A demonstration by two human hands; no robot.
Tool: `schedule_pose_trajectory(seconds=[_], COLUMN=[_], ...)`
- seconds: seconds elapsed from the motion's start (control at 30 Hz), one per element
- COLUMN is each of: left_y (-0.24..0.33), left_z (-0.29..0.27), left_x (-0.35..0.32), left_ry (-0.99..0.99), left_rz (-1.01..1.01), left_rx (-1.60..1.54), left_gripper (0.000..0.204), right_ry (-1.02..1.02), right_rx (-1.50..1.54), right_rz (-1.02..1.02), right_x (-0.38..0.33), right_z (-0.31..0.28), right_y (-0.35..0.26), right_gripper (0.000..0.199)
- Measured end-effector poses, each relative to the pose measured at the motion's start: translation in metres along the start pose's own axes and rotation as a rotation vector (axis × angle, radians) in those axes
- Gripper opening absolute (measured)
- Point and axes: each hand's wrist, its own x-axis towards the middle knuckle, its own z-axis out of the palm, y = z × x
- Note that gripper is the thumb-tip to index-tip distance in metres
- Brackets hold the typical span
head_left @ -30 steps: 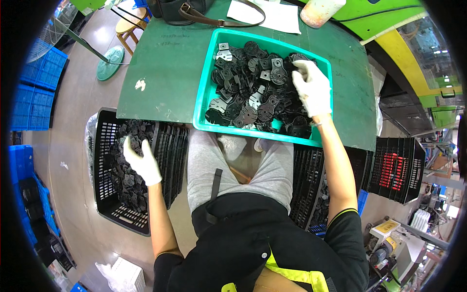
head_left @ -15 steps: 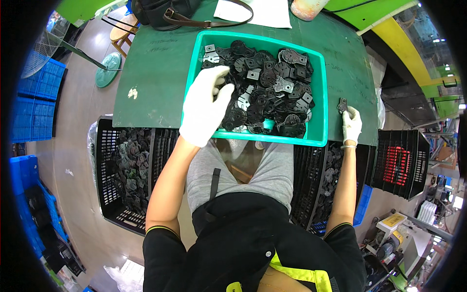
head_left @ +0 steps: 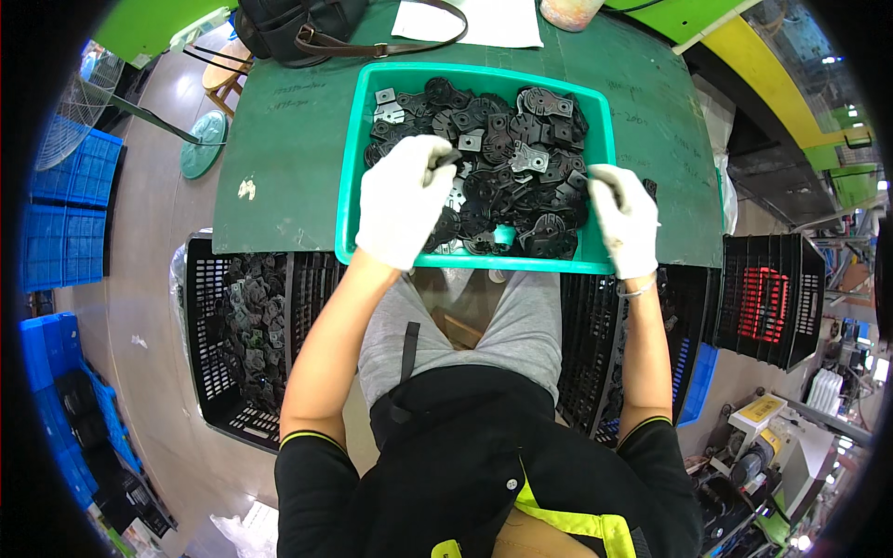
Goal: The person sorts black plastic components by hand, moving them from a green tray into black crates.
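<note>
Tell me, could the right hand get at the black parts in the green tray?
Probably yes: the right hand is at the tray's right rim, and nothing seems to block it from the black parts.

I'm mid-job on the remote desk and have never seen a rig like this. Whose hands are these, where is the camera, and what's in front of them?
There is no robot here: a person works with two white-gloved hands. Every picture comes from a fisheye camera on that person's head, looking down, so edges bend. Picture left is the person's left.

On the green table sits a teal tray heaped with mostly black parts. Behind it are a dark bag and white paper.

The left hand is over the tray, pinching a small dark piece. The right hand is at the tray's right side; I can't tell whether it holds anything.
</note>
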Motion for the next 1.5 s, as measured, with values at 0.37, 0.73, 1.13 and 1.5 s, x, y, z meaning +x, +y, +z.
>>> schedule_pose_trajectory(seconds=[0.37,0.73,1.13,1.5], left_y=[0.005,0.015,-0.009,-0.002], left_z=[-0.007,0.013,-0.001,0.001], left_x=[-0.087,-0.092,-0.080,-0.082], left_ry=[0.221,0.124,0.191,0.182], left_rz=[0.436,0.523,0.289,0.303], left_rx=[-0.088,-0.066,0.007,0.048], left_gripper=[0.032,0.030,0.020,0.021], right_ry=[-0.423,-0.180,0.068,-0.239], right_rx=[0.530,0.321,-0.424,-0.083], right_rz=[0.113,0.085,0.300,-0.370], right_x=[-0.024,-0.046,-0.016,0.071], right_z=[0.038,0.016,-0.025,0.060], right_y=[-0.089,-0.066,0.101,-0.039], right_gripper=[0.023,0.025,0.030,0.034])
